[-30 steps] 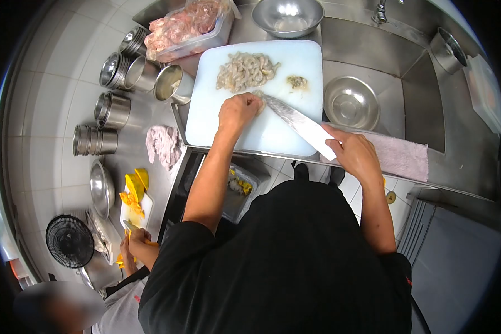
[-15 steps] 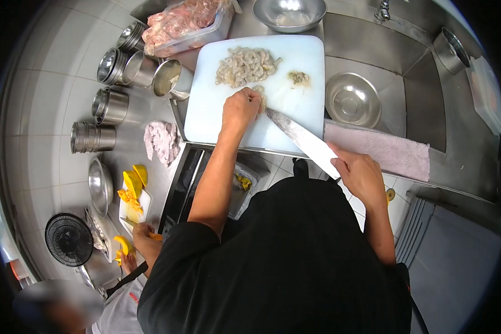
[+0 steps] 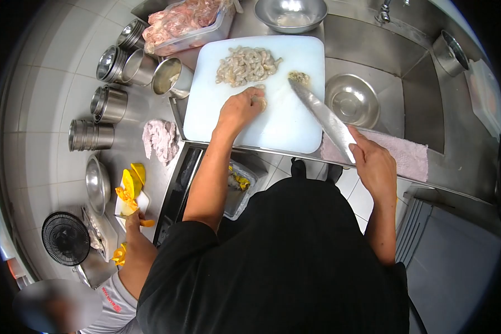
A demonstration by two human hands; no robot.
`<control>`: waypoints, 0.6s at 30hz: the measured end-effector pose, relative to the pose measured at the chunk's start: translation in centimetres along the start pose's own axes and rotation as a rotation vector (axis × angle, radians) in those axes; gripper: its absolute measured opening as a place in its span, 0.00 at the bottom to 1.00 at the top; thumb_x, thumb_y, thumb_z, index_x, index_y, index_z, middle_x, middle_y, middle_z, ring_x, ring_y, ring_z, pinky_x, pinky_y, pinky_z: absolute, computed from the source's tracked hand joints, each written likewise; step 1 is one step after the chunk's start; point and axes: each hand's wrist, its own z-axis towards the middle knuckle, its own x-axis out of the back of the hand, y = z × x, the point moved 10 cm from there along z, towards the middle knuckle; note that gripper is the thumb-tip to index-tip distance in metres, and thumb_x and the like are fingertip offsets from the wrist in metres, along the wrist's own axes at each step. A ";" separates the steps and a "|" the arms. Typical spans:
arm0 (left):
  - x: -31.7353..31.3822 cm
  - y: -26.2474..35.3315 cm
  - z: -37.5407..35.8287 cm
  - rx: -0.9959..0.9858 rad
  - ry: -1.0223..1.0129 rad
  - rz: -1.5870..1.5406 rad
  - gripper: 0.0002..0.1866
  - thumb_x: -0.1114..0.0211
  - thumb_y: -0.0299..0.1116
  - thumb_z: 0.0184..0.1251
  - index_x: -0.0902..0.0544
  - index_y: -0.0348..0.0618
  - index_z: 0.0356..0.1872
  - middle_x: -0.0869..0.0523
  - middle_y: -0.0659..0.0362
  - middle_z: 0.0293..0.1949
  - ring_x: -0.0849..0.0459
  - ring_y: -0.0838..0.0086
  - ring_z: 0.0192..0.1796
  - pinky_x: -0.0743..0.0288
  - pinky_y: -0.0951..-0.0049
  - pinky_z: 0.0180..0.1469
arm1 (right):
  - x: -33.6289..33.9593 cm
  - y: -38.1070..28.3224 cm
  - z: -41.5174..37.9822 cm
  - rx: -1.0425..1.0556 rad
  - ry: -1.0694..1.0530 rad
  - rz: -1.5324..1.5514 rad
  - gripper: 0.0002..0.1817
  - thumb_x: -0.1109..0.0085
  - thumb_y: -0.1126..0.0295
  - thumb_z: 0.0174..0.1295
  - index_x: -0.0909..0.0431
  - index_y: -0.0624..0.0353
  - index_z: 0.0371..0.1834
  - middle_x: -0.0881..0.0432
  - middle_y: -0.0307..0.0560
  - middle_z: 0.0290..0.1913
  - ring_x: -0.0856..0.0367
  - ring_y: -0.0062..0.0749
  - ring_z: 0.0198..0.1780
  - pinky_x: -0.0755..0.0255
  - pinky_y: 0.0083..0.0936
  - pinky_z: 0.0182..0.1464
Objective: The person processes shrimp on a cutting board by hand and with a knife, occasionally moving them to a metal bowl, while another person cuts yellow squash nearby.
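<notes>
My left hand (image 3: 239, 110) is low over the white cutting board (image 3: 284, 131), its fingers closed on a peeled shrimp (image 3: 262, 104). A pile of peeled grey shrimp (image 3: 247, 65) lies farther up the board. My right hand (image 3: 374, 165) grips the handle of a large knife (image 3: 327, 121). The blade points up and to the left, and its tip touches a small dark heap of scraps (image 3: 299, 77), perhaps shrimp veins, at the board's right side.
Right of the board is a sink with a steel bowl (image 3: 373, 92); a pink towel (image 3: 398, 156) covers its front edge. A tub of bagged meat (image 3: 222, 30) and another steel bowl (image 3: 291, 29) stand behind. At left, a co-worker's hand (image 3: 132, 224) cuts yellow pieces (image 3: 129, 183).
The knife has moved from beside my left hand up and right to the scrap heap. My left hand stays near the same spot. The co-worker's arm has shifted at left.
</notes>
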 end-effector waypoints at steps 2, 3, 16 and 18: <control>-0.2 -0.6 -0.2 0.037 -0.003 -0.022 0.16 0.35 0.39 0.69 0.13 0.44 0.52 0.11 0.56 0.29 0.14 0.71 0.28 0.21 0.67 0.37 | 0.0 -1.0 0.0 0.068 0.004 0.035 0.22 0.42 0.63 0.72 0.18 0.43 0.68 0.11 0.57 0.47 0.13 0.55 0.49 0.22 0.47 0.51; -0.1 -0.7 -0.3 0.055 -0.004 -0.034 0.15 0.34 0.40 0.68 0.13 0.44 0.51 0.12 0.55 0.29 0.14 0.70 0.28 0.20 0.66 0.37 | -0.2 -1.2 0.0 0.083 0.000 0.019 0.22 0.42 0.63 0.72 0.18 0.44 0.68 0.11 0.56 0.47 0.13 0.55 0.48 0.22 0.47 0.51; 18.8 -15.6 2.1 0.339 0.497 -0.115 0.15 0.32 0.42 0.68 0.13 0.44 0.49 0.08 0.54 0.36 0.09 0.67 0.39 0.17 0.64 0.43 | -2.5 -5.2 -0.1 0.371 -0.108 -0.021 0.21 0.45 0.69 0.71 0.16 0.47 0.65 0.11 0.54 0.44 0.13 0.53 0.45 0.21 0.46 0.48; 19.1 -19.8 4.1 0.360 0.486 0.129 0.17 0.32 0.43 0.68 0.12 0.45 0.52 0.07 0.52 0.39 0.08 0.59 0.44 0.17 0.60 0.48 | -2.7 -5.2 0.3 0.383 -0.107 -0.072 0.21 0.47 0.70 0.71 0.16 0.47 0.65 0.11 0.54 0.44 0.13 0.52 0.45 0.21 0.46 0.47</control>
